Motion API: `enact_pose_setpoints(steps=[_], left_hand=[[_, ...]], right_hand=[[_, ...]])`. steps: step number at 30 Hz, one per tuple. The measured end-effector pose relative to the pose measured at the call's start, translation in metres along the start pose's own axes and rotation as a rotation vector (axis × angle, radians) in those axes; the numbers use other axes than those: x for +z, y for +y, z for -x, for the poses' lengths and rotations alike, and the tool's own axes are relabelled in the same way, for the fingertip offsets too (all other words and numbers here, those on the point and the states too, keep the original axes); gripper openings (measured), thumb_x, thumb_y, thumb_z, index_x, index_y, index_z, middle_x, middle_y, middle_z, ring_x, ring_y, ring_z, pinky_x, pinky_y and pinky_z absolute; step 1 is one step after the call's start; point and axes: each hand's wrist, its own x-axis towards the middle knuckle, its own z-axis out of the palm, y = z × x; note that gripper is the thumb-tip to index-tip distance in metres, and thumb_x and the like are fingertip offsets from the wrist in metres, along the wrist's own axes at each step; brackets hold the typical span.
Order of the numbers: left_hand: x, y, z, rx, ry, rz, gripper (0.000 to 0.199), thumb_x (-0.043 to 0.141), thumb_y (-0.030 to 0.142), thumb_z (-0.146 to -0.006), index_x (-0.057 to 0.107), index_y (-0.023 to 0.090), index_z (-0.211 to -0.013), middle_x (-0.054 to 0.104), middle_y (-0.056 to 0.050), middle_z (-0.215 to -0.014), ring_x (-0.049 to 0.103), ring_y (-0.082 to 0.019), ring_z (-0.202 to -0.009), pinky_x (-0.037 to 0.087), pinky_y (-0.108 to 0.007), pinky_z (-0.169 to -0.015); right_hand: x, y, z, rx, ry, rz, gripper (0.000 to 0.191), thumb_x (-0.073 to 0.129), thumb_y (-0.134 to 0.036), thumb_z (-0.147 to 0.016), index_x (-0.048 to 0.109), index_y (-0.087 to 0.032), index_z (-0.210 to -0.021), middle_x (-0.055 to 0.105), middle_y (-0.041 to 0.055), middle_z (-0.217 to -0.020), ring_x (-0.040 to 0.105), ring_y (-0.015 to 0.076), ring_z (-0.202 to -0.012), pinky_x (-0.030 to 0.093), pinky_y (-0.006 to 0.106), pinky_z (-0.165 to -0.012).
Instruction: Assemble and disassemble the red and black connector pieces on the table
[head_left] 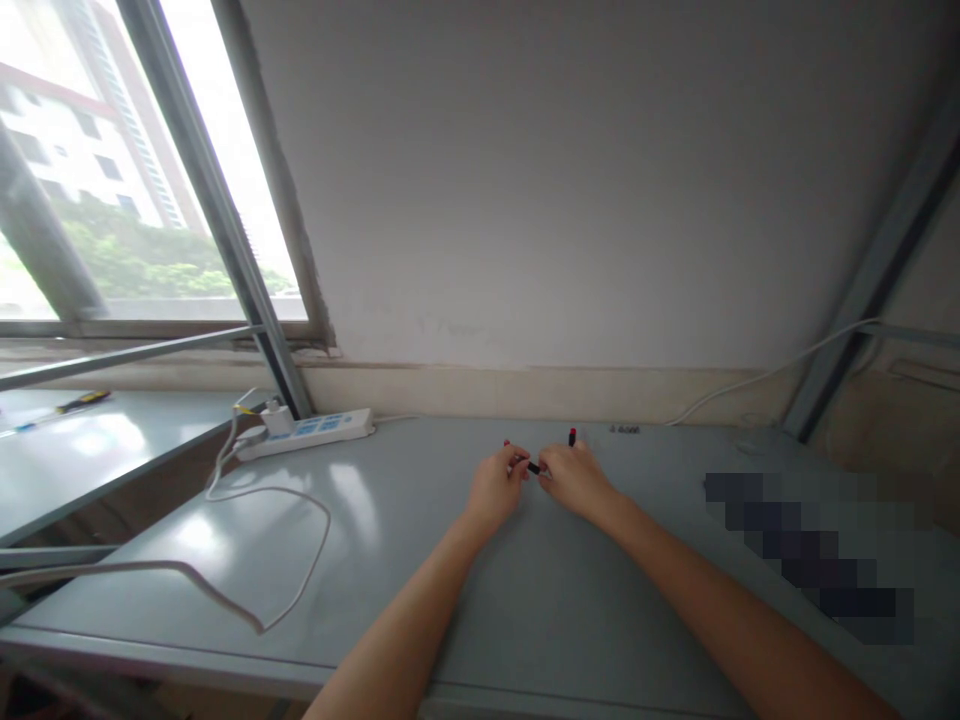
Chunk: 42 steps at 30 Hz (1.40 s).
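Observation:
Over the back middle of the grey desk (555, 590), both my hands meet at a thin black rod (534, 467), which looks like part of a pen. My left hand (496, 487) pinches one end of it. The other end sits in the closed fingers of my right hand (576, 482). Just behind the right hand, a small black piece with a red top (572, 437) shows, partly covered by the hand. A little red tip (507, 443) peeks out behind my left fingers; the rest of it is hidden.
A white power strip (330, 428) with plugs lies at the back left, its white cable (326, 520) looping over the desk. Several small dark bits (625, 430) lie near the wall. A blurred-out patch (810, 550) covers the right. A yellow-black tool (84, 401) lies on the neighbouring desk.

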Motion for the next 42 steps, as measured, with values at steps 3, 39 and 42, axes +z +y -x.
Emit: enact_pose_setpoints(steps=[3, 39, 42], left_hand=[[0.002, 0.000, -0.001, -0.030, -0.002, 0.087, 0.020, 0.041, 0.019, -0.079, 0.057, 0.016, -0.089, 0.064, -0.001, -0.071, 0.057, -0.009, -0.059, 0.043, -0.019, -0.059], [0.003, -0.004, -0.006, -0.021, 0.009, 0.454, 0.021, 0.056, 0.031, -0.068, 0.052, 0.013, -0.076, 0.060, 0.000, -0.064, 0.044, -0.005, -0.036, 0.035, -0.019, -0.040], [0.004, -0.004, -0.003, 0.037, 0.038, 0.257, 0.016, 0.056, 0.028, -0.069, 0.055, 0.014, -0.076, 0.060, -0.001, -0.066, 0.048, -0.007, -0.045, 0.038, -0.020, -0.047]], right_hand=[[-0.009, -0.006, 0.004, 0.017, -0.003, 0.055, 0.020, 0.041, -0.017, -0.079, 0.060, -0.015, -0.085, 0.064, 0.0112, -0.089, 0.056, 0.0213, -0.089, 0.027, 0.034, -0.079], [-0.016, 0.003, 0.020, 0.244, -0.193, 0.110, 0.030, 0.037, -0.004, -0.074, 0.060, -0.009, -0.092, 0.064, 0.0175, -0.088, 0.059, 0.0243, -0.087, 0.036, 0.033, -0.072], [-0.016, 0.018, 0.020, 0.314, -0.256, 0.023, 0.029, 0.040, -0.004, -0.072, 0.061, -0.010, -0.091, 0.064, 0.0160, -0.091, 0.059, 0.0219, -0.083, 0.038, 0.027, -0.064]])
